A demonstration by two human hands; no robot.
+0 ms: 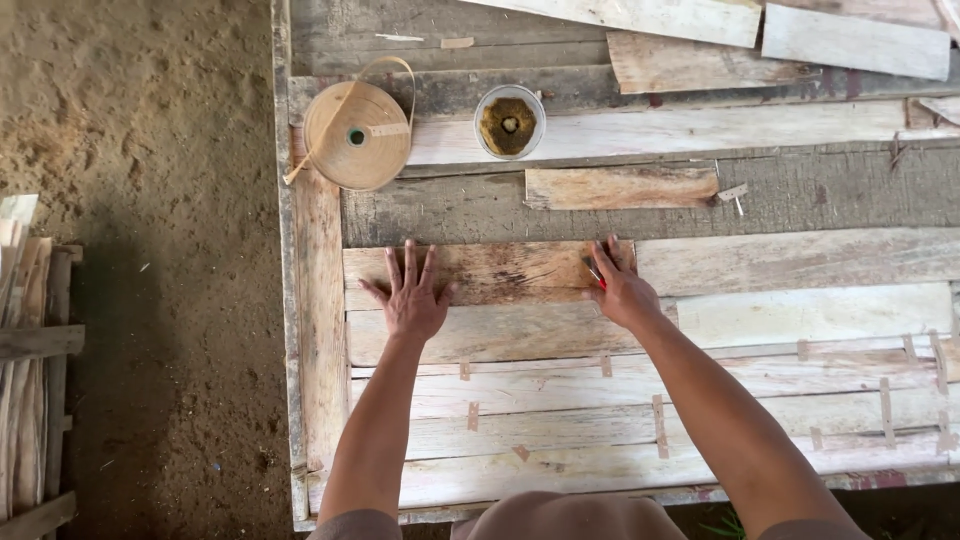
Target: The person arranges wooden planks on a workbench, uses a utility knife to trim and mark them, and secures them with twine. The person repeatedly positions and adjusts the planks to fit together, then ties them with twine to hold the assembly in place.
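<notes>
Ground: bare brown dirt [150, 200] lies to the left of a rough wooden bench [318, 330] built of long pale boards.
Veneer sheets: thin strips [620, 400] lie side by side across the near part of the bench, joined here and there by small bits of tape.
Short board: a darker, stained piece of wood [500, 272] lies flat across the middle of the bench, on the pale strips.
Left hand: the left hand [412, 296] presses palm down, fingers spread wide, on the board's left end; it grips nothing.
Right hand: the right hand [618, 283] rests on the board's right end, fingers partly curled round a small red tool [595, 273], mostly hidden.
Tape roll: a tan reel [356, 135] sits at the far left corner.
Pot: a round white cup [509, 121] of brownish stuff stands just right of the reel.
Stack: more thin wood [25, 350] is piled at the left edge.
</notes>
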